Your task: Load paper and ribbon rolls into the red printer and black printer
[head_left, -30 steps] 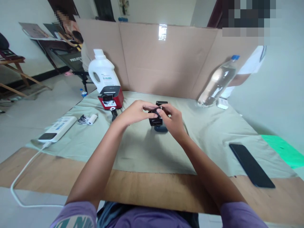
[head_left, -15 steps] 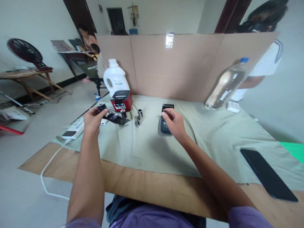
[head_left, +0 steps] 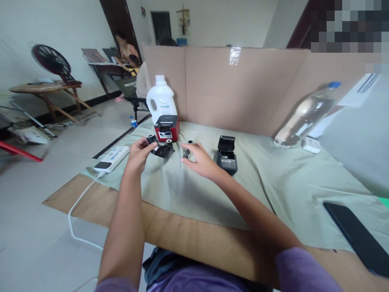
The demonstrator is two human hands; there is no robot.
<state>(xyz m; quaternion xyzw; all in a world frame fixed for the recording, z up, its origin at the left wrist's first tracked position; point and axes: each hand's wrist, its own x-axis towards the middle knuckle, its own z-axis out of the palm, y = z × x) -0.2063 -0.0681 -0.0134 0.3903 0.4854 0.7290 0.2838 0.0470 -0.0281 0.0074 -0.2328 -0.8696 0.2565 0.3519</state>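
Observation:
My left hand (head_left: pixel 140 156) grips a black roll (head_left: pixel 151 139) with a pale core between thumb and fingers. A dark glossy strip (head_left: pixel 164 151) trails from it to the right, beside a small roll (head_left: pixel 169 142) in front of a red and black printer (head_left: pixel 167 128). My right hand (head_left: pixel 201 161) is over the cloth, thumb and fingers apart with nothing held. Just behind its fingertips, partly covered, stands another small dark roll (head_left: pixel 190 142); contact cannot be made out. To the right of that hand, a small black printer (head_left: pixel 227 161) has its lid raised.
A white jug (head_left: pixel 161 99) stands behind the red printer. A power strip (head_left: pixel 112 159) lies left, its cord over the table edge. On the right are a water bottle (head_left: pixel 306 115) and a phone (head_left: pixel 357 235). Cardboard (head_left: pixel 225 89) walls the back.
My right hand has left the small black printer and moved left to the small roll, its fingers now apart. My left hand keeps the black roll. The view has swung slightly left.

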